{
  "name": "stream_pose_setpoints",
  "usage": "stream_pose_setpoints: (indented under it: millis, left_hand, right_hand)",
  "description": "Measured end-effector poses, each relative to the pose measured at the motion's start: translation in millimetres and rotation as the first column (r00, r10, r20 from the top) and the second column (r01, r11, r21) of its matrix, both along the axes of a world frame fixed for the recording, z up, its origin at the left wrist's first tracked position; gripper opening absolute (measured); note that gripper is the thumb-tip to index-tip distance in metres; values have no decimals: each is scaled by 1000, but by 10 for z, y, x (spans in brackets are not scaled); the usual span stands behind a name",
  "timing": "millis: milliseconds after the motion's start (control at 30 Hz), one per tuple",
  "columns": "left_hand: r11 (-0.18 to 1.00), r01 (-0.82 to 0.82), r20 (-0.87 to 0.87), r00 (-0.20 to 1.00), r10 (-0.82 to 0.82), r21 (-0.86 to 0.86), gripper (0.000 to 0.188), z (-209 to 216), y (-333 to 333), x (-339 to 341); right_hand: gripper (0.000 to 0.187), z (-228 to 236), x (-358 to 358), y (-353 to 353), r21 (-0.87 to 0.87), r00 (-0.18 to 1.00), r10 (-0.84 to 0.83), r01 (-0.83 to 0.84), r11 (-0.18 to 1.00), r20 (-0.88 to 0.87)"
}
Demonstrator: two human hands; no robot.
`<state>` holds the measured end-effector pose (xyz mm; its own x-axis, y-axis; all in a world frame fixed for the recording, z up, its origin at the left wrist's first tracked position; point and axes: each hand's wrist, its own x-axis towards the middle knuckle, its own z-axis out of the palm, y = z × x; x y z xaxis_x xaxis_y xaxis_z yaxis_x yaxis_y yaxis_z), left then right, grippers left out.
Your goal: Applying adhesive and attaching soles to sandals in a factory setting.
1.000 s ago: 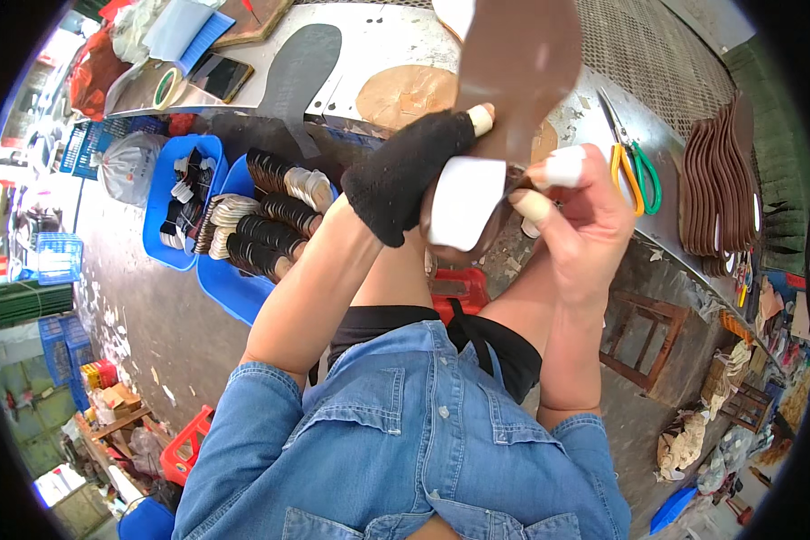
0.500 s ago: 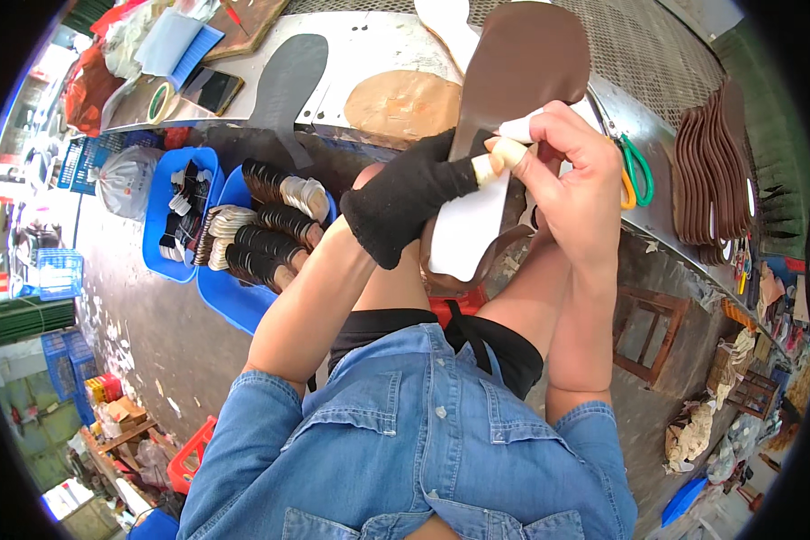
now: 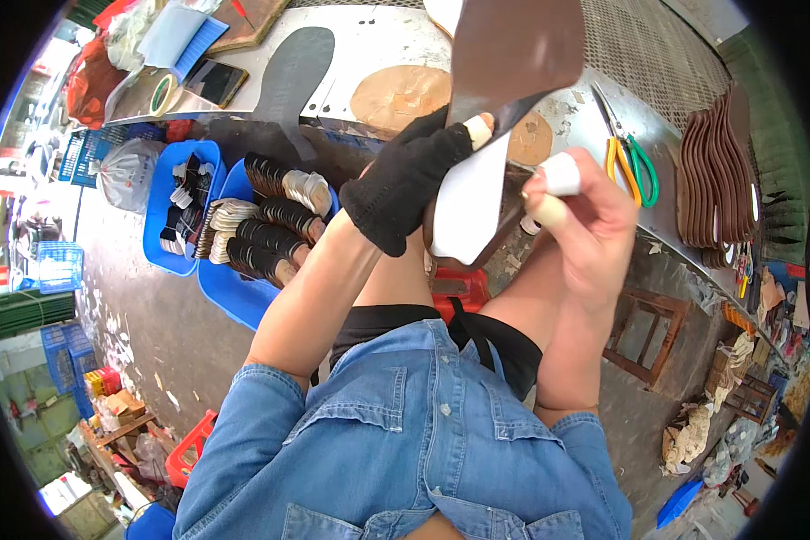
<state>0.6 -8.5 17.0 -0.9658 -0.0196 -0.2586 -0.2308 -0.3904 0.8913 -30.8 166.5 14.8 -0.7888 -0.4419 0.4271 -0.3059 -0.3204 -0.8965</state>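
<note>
My left hand [image 3: 403,187], in a black fingerless glove, is closed on the narrow waist of a brown insole [image 3: 517,49], with the thumb on top. The wide brown end points away from me and its edge curls up. A white piece [image 3: 470,202] lies along the end nearer my lap; how it joins the insole is hidden by the glove. To the right of the insole, and apart from it, is my right hand [image 3: 596,211]. Its thumb and forefinger are wrapped in white tape and pinched together. What they hold, if anything, is too small to make out.
Scissors [image 3: 634,166] with yellow and green handles lie right of the insole, before a stack of brown insoles [image 3: 715,166]. A dark grey sole shape [image 3: 299,76], a phone [image 3: 216,83] and a tape roll [image 3: 164,95] are on the bench. Blue baskets [image 3: 214,292] of parts stand left.
My right hand has come away from the insole, moving right and toward me. The insole has tilted and shifted slightly away, still in my left hand.
</note>
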Motion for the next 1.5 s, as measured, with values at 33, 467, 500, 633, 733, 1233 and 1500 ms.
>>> stream_pose_setpoints:
  millis: [33, 467, 500, 633, 733, 1233, 1500]
  left_hand:
    - [1000, 3, 0, 1000, -3, 2, 45, 3, 11, -8]
    - [998, -35, -16, 999, 36, 46, 51, -86, 74, 49]
    - [996, -56, -19, 998, 57, 71, 50, -80, 107, 49]
    - [974, -58, -51, 996, 71, 217, 48, -118, 107, 54]
    - [945, 16, -76, 997, 9, 327, 55, -163, 50, 48]
    - [888, -446, -298, 868, 397, -117, 34, -44, 186, -13]
    - [816, -531, -434, 806, 403, -229, 30, -64, 202, -41]
  right_hand:
    - [10, -19, 4, -55, -24, 996, 6, -3, 1000, 87]
    - [36, -127, 133, -344, -165, 923, -100, 171, 971, 371]
    - [44, -143, 43, -352, -182, 914, -90, 174, 968, 395]
    - [72, -286, 107, -374, -306, 881, 84, 71, 950, 465]
    - [90, -399, 271, -348, -332, 824, 203, -18, 943, 529]
    - [24, 4, 193, -369, 267, 752, -428, 605, 750, -501]
    - [20, -105, 86, -426, 248, 720, -382, 602, 759, -579]
